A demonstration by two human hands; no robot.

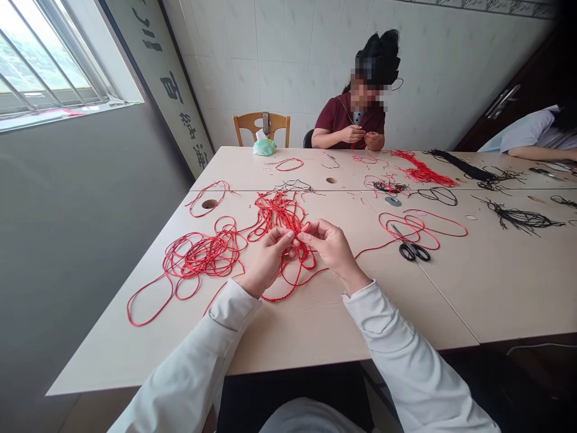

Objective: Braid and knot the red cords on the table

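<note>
My left hand (273, 255) and my right hand (328, 243) meet above the table, both closed in a pinch on red cord. The fingertips almost touch, and the exact part of the cord between them is too small to make out. Right behind and below them lies a bundle of twisted red cords (277, 210), partly hidden by my fingers. A loose tangle of smooth red cord (202, 255) spreads to the left of my left hand. From near my right hand, one red strand runs right to a looped red cord (451, 225).
Black-handled scissors (413, 249) lie at right. Black cord bundles (523, 218) and a red bundle (424, 169) lie farther off. A tissue pack (264, 145) stands at the far edge. Across the table a person (351, 114) handles red cord; another person's arm (536, 153) rests at far right.
</note>
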